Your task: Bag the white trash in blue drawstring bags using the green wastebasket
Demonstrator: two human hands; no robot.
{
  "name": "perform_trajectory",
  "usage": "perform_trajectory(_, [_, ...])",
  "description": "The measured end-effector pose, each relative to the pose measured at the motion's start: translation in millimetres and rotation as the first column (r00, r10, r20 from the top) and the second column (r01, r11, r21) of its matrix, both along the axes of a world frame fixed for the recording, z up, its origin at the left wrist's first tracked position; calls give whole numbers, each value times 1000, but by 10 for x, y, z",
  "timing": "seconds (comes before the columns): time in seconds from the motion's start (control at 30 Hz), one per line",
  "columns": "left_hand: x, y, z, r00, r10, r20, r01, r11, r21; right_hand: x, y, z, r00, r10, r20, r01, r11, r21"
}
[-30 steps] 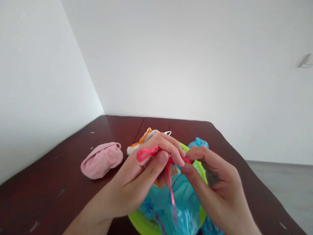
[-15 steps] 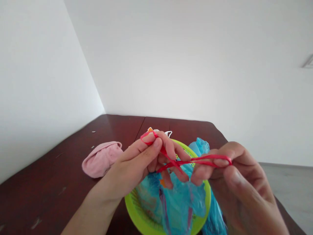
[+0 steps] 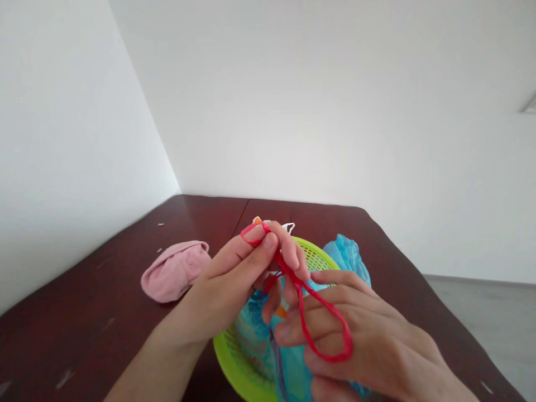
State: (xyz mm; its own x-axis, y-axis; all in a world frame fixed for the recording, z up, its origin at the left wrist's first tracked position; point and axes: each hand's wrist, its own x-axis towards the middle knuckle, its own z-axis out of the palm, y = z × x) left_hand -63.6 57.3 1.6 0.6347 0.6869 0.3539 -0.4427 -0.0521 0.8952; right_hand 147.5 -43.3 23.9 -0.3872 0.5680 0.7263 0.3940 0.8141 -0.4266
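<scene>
My left hand (image 3: 238,273) is closed, its thumb and forefinger pinching a red string (image 3: 326,304). One small loop of the string circles the forefinger tip. A longer loop hangs down to the right, lying across the fingers of my right hand (image 3: 360,335). Those fingers are stretched out, reaching under my left hand, and their tips are partly hidden. Beneath both hands, a translucent blue plastic bag (image 3: 293,363) with a gathered top lies in a lime-green basket (image 3: 226,352). Whether the string joins the bag cannot be seen.
A folded pink cloth (image 3: 176,271) lies left of the basket on the dark red table (image 3: 104,312). Another blue plastic bag (image 3: 345,257) sits against the basket's right side. Something white and orange (image 3: 288,228) shows behind the basket. White walls stand behind and to the left.
My right hand has let go of the string's long end and moved left, under my left hand. The once-taut loop now droops. My left hand keeps its pinch.
</scene>
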Motion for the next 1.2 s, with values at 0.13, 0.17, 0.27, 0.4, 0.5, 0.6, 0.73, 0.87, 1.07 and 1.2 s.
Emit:
perform_trajectory(0.13, [2,-30,12,998,58,-29,-55,994,90,-1,30,-53,1000,-13,16,13,999,30])
perform_trajectory(0.17, [-1,-40,18,995,91,-48,-85,989,121,-9,14,-73,999,-30,19,30,999,12])
perform_trajectory(0.27, [-26,-73,39,975,211,-64,-189,950,248,-41,-35,-106,993,-120,-2,120,992,-47])
perform_trajectory(0.4, [-92,-91,81,954,289,-77,-224,862,455,-56,41,-145,989,-150,5,150,988,-42])
perform_trajectory(0.5, [-137,-63,116,952,295,-87,-182,768,615,-50,157,-211,987,-162,10,162,987,-19])
perform_trajectory(0.6, [-156,-22,124,961,261,-89,-122,692,711,-54,214,-272,978,-209,-4,209,976,-63])
perform_trajectory(0.73, [-144,-4,109,966,232,-112,-54,609,791,-57,216,-319,954,-294,-62,281,946,-163])
perform_trajectory(0.87, [-125,-17,100,963,236,-133,-13,530,848,-34,235,-339,929,-350,-119,313,915,-254])
perform_trajectory(1.07, [-131,-17,112,936,229,-269,116,520,846,-19,281,-296,976,-217,-36,189,911,-367])
perform_trajectory(1.2, [-111,-7,121,946,230,-229,79,522,849,-25,314,-291,988,-141,-64,101,897,-429])
